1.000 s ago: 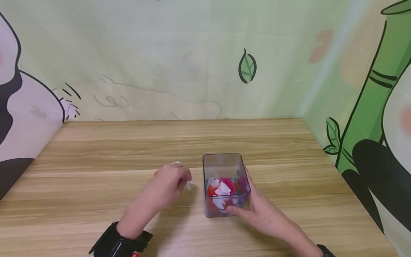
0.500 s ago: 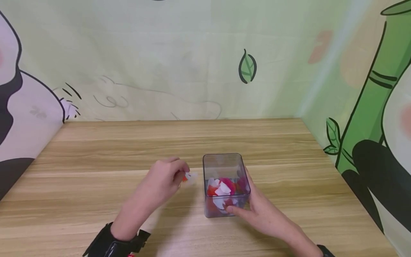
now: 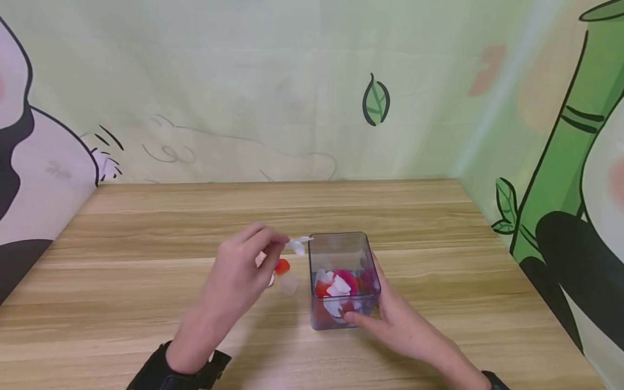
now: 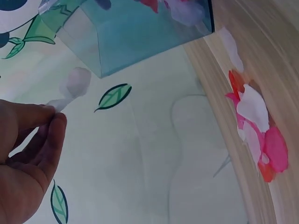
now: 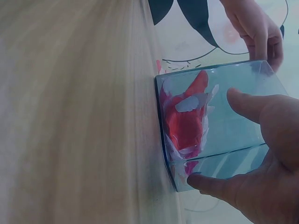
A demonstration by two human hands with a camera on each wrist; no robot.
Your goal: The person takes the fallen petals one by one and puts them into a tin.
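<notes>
left hand [image 3: 244,265] aloft, pinching; right hand [image 3: 397,325] lower, gripping

Rm type unclear, home vs studio can't tell; looks like a small decorated nook, kid-style. Wood-grain tabletop [image 3: 414,216] fills the lower part; pale-green printed backdrop [image 3: 268,97] rises directly behind tabletop, w/ faint creases & a leaf print [image 3: 375,101]. L of tabletop: b/w panda-like print [image 3: 58,146]. R of tabletop: green bamboo print [image 3: 567,146] + 2nd b/w cartoon fig. [image 3: 585,265], partly cut off.
</notes>
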